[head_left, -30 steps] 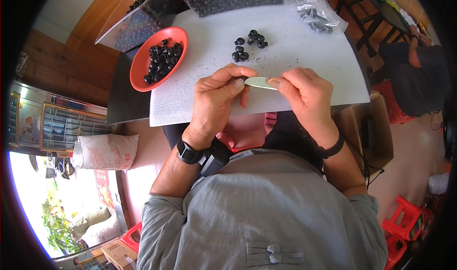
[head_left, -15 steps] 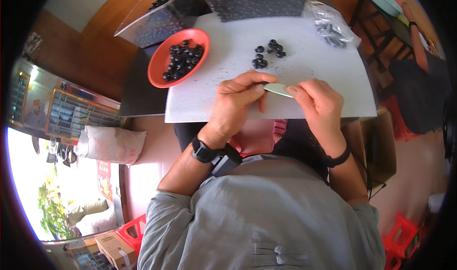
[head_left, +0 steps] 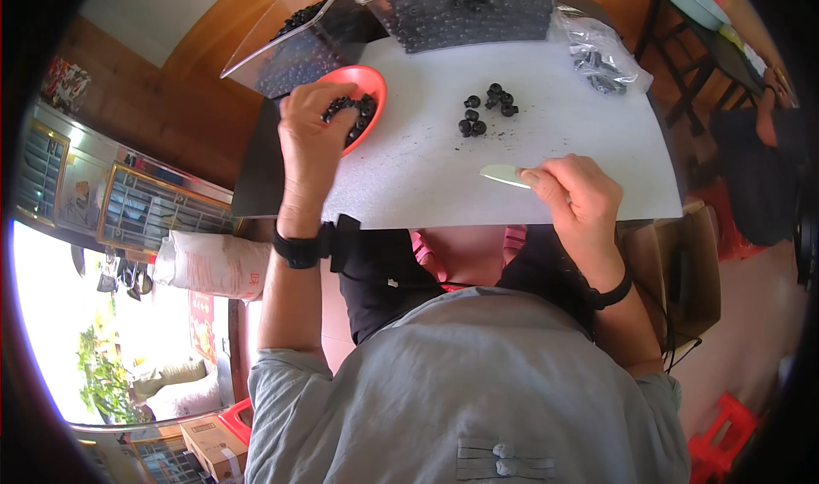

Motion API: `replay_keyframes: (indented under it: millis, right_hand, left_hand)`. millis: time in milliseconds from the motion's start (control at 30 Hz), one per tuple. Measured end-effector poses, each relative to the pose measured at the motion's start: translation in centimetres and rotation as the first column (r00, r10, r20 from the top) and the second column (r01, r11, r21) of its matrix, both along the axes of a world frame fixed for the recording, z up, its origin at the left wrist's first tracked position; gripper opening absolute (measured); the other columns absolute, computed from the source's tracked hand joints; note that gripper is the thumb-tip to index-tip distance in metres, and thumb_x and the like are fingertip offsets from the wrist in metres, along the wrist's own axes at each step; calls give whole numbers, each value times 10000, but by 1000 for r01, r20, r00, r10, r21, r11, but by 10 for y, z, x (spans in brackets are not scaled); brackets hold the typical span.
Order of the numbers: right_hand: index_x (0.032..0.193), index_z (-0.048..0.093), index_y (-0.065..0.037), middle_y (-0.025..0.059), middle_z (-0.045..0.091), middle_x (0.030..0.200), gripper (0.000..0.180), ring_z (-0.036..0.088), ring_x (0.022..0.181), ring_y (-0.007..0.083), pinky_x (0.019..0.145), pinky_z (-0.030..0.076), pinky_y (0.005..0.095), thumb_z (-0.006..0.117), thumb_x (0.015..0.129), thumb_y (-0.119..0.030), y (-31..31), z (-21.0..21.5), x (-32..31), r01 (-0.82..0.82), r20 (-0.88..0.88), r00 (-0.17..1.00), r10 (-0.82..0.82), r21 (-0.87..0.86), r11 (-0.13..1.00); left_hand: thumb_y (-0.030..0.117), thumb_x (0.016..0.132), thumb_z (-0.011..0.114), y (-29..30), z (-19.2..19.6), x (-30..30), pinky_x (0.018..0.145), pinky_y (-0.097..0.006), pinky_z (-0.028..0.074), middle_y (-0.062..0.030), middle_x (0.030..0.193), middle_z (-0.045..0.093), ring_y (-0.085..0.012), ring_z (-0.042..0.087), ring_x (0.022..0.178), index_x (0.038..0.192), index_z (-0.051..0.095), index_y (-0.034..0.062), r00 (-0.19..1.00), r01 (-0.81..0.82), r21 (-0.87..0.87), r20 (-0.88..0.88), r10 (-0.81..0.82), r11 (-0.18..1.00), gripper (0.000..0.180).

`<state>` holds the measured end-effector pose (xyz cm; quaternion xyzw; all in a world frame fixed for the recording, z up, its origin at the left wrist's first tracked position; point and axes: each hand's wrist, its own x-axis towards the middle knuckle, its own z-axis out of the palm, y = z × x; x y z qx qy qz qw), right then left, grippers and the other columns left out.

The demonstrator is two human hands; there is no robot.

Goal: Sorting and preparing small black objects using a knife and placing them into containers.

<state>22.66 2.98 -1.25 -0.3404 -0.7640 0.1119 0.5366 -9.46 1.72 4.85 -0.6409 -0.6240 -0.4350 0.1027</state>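
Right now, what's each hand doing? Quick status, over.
Left hand in the red bowl, fingers on black pieces. Right hand gripping a pale flat blade over the white board. Nothing blocking either hand.

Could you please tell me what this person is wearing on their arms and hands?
Both hands are bare, no gloves. The left wrist carries a black watch with a wide strap; the right wrist has a thin black band. Grey sleeves end near the elbows, leaving the forearms uncovered.
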Motion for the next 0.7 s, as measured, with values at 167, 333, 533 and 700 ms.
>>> replay_keyframes:
  millis: [167, 333, 533, 700]
  right_hand:
    - [801, 666, -63, 40, 580, 642, 171, 541, 576, 210, 518, 408, 346, 813, 871, -113, 0, -1, 3, -5, 7, 1000, 5, 20, 1000]
    - [793, 664, -68, 37, 586, 650, 179, 554, 586, 210, 521, 414, 352, 818, 865, -124, -2, 0, 3, -7, 25, 1000, 6, 27, 1000]
    - [784, 653, -76, 35, 591, 657, 198, 552, 585, 217, 522, 417, 360, 825, 860, -137, -1, 0, 4, 5, 44, 999, -7, 46, 999]
    - [790, 654, -74, 39, 593, 658, 196, 561, 589, 223, 524, 425, 358, 821, 867, -144, -1, 0, 3, 19, 74, 997, -23, 48, 999]
  left_hand:
    - [44, 799, 815, 15, -26, 64, 760, -365, 507, -97, 904, 676, -242, 630, 911, 914, 756, 24, 961, 277, -132, 32, -275, 952, 131]
    - [64, 825, 808, 31, -38, 88, 731, -325, 514, -105, 886, 680, -209, 659, 870, 946, 752, -9, 978, 181, -326, -39, -205, 928, 152]
    - [138, 779, 811, 28, -43, 74, 789, -435, 524, -133, 876, 665, -322, 628, 895, 895, 755, 16, 913, 357, -320, 319, -254, 878, 177]
    - [88, 807, 761, 5, -43, 78, 774, -424, 516, -123, 872, 662, -302, 622, 853, 877, 735, 13, 944, 290, -273, -78, -322, 917, 106]
